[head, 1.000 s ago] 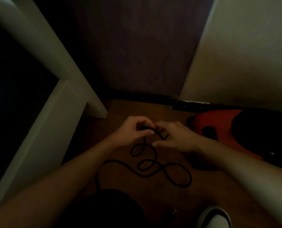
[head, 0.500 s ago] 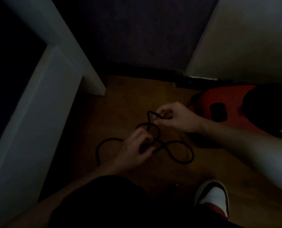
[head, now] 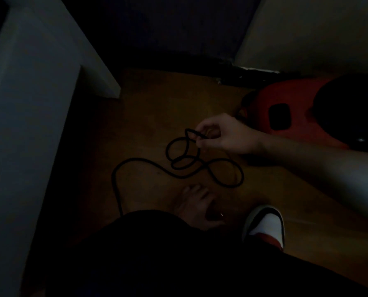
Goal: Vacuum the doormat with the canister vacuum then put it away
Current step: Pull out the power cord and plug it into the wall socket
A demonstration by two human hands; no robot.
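Since half a second ago the left hand [head: 197, 207] has let go of the cord and dropped back toward the person's knee, while the right hand [head: 220, 133] has kept its pinch on the cord.

Head view: the right hand's thumb and forefinger are closed on a tight bend of the black power cord [head: 179, 168], lifting that bend just off the wooden floor [head: 148, 116]; the other fingers curl loosely. Below and to the left of this hand the rest of the cord lies in slack, crossing loops, one strand running away toward the dark trouser leg. I judge the bend is held up so the tangle can be shaken loose before winding. The left hand rests low, fingers spread and empty, though the dimness blurs it. Just beyond the right wrist sits the red canister vacuum [head: 296, 110], against the wall. A shoe [head: 264, 226] is planted below the right forearm.
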